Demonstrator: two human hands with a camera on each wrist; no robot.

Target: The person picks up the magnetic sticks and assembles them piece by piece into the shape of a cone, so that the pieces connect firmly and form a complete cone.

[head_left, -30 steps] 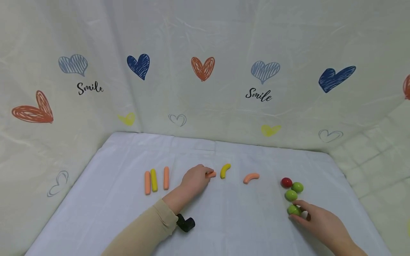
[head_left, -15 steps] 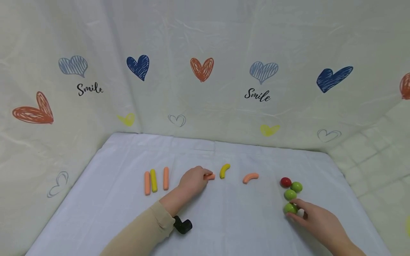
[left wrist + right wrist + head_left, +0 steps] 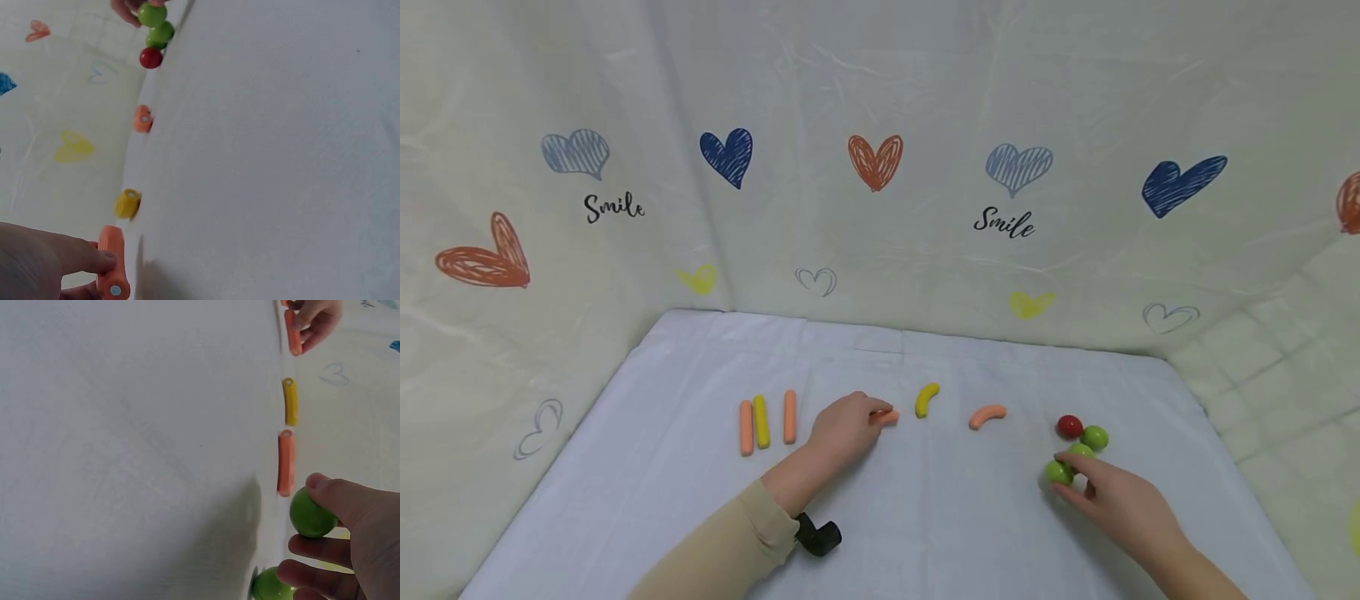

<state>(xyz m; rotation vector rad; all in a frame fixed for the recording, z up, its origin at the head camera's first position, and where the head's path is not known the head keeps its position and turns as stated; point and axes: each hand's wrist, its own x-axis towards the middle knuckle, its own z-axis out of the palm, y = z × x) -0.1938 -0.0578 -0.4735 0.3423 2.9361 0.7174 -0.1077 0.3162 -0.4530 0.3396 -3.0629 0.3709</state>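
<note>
My left hand point(image 3: 842, 429) pinches a curved orange piece point(image 3: 114, 265) between thumb and fingers, low over the white cloth. To its right lie a curved yellow piece point(image 3: 927, 400) and another curved orange piece point(image 3: 987, 417). My right hand point(image 3: 1131, 508) holds a green ball point(image 3: 310, 514) between thumb and fingers; a shadow falls on the cloth below. Just beyond that ball are a second green ball point(image 3: 1082, 450), partly hidden by the fingers, a third green ball point(image 3: 1096, 437) and a red ball point(image 3: 1070, 427).
At the left of the white-covered table point(image 3: 955, 533) lie two straight orange sticks point(image 3: 790, 417) with a straight yellow stick point(image 3: 762, 422) between them. A black device point(image 3: 820, 537) shows beside the left sleeve. A pale curtain point(image 3: 925, 275) with printed hearts borders the back and sides.
My right hand has moved left and away from me with the green ball. My left hand has shifted slightly left and nearer with the curved orange piece. The other pieces stay put.
</note>
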